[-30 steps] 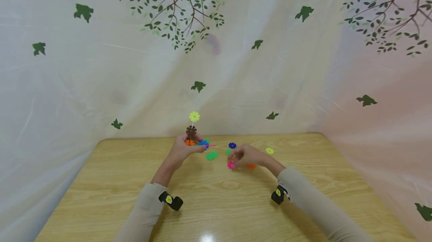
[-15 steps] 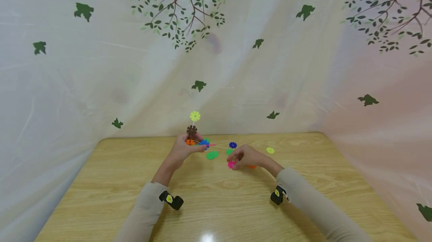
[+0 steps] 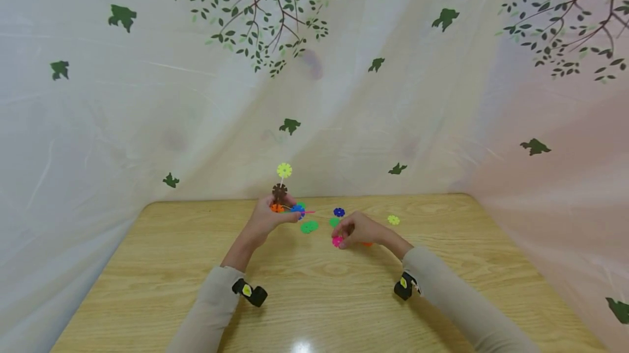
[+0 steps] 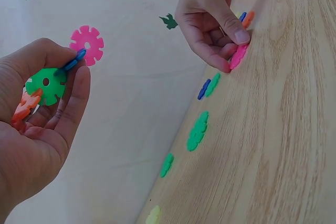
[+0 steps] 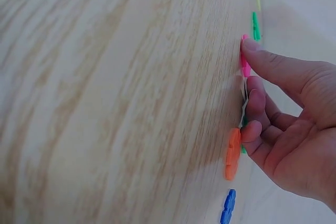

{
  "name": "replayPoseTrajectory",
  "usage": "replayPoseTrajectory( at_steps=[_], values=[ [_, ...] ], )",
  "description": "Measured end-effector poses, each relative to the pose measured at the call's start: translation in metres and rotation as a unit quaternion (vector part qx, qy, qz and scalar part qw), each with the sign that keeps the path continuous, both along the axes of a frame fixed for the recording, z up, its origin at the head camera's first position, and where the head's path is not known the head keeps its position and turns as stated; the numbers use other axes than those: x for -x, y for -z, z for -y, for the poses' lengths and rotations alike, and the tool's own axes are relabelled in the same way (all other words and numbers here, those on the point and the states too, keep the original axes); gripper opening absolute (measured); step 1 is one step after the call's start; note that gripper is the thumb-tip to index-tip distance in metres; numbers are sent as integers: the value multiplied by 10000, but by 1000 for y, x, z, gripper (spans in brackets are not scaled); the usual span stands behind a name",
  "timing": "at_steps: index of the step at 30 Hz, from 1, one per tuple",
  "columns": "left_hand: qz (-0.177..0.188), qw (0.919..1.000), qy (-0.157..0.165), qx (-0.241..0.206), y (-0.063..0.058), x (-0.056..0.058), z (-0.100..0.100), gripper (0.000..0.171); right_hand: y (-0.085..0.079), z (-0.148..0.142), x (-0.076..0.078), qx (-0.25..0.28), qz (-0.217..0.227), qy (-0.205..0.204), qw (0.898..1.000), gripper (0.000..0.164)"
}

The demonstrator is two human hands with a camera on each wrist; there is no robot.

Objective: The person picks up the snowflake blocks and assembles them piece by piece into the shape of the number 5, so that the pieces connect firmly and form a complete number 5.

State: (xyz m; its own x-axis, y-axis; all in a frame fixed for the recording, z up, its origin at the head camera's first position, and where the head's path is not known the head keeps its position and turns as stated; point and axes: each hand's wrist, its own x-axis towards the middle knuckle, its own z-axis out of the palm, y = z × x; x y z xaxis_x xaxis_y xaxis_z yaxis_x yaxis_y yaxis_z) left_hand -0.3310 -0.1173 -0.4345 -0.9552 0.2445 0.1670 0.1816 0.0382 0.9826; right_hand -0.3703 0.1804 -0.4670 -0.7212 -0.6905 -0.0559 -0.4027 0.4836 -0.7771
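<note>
My left hand point(image 3: 260, 223) holds up a chain of notched plastic snowflake discs above the table. A yellow disc point(image 3: 284, 170) tops the chain, with a brown disc point(image 3: 279, 191) below it. In the left wrist view a green disc point(image 4: 47, 84) and an orange disc point(image 4: 26, 106) sit inside the hand. Thumb and fingers pinch a blue disc point(image 4: 74, 60), from which a pink disc point(image 4: 89, 44) sticks out. My right hand point(image 3: 362, 228) pinches another pink disc point(image 3: 337, 241) low at the tabletop, its thumb lying over the edge in the right wrist view.
On the wooden table point(image 3: 314, 287) lie green discs point(image 3: 309, 227), a dark blue disc point(image 3: 339, 212) and a yellow disc point(image 3: 393, 220). An orange disc point(image 5: 233, 155) and a blue disc point(image 5: 228, 207) lie near my right hand. A leaf-patterned cloth point(image 3: 221, 123) hangs behind the table.
</note>
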Motion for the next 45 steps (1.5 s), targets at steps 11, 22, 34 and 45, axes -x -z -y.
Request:
replayPoseTrajectory(
  at_steps=[11, 22, 34, 45],
  values=[
    [33, 10000, 17, -49, -1, -1, -1, 25, 4, -2, 1, 36, -90, -19, 10000, 22],
    [31, 10000, -5, -48, -1, -1, 0, 26, -2, -1, -2, 14, -45, -103, 9999, 24],
    [12, 10000, -14, -6, 1, 0, 0, 27, -3, -1, 1, 132, 226, -251, 9993, 21],
    [25, 9999, -85, 80, 1, 0, -1, 30, -10, 5, 2, 418, 895, 281, 9947, 30]
  ],
)
